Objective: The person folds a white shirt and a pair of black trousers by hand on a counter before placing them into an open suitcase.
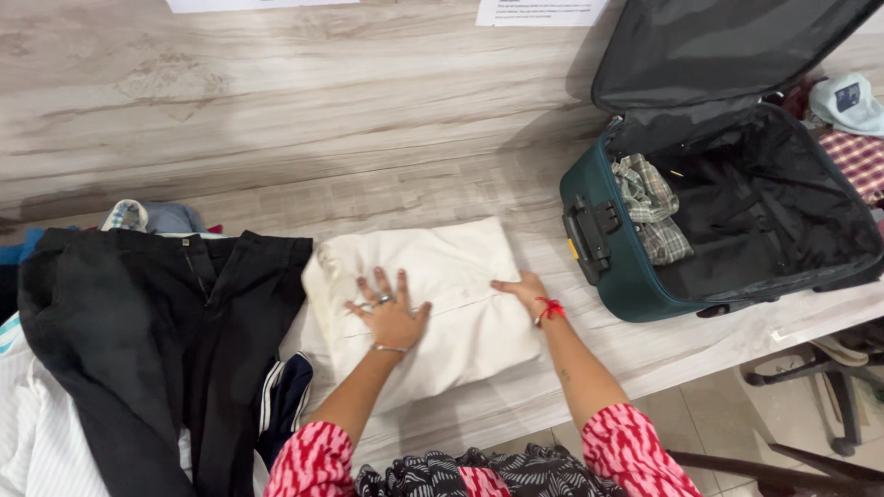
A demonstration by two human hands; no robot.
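A folded cream-white garment lies on the pale wood-grain table in front of me. My left hand rests flat on its left half, fingers spread, with rings and a thin bracelet. My right hand presses on the garment's right edge, fingers stretched toward the middle; a red thread is tied at the wrist. Neither hand grips anything.
An open dark-teal suitcase stands at the right, with a folded checked shirt inside. A black pair of trousers and other clothes are piled at the left. More clothes lie behind the suitcase. A chair base shows below right.
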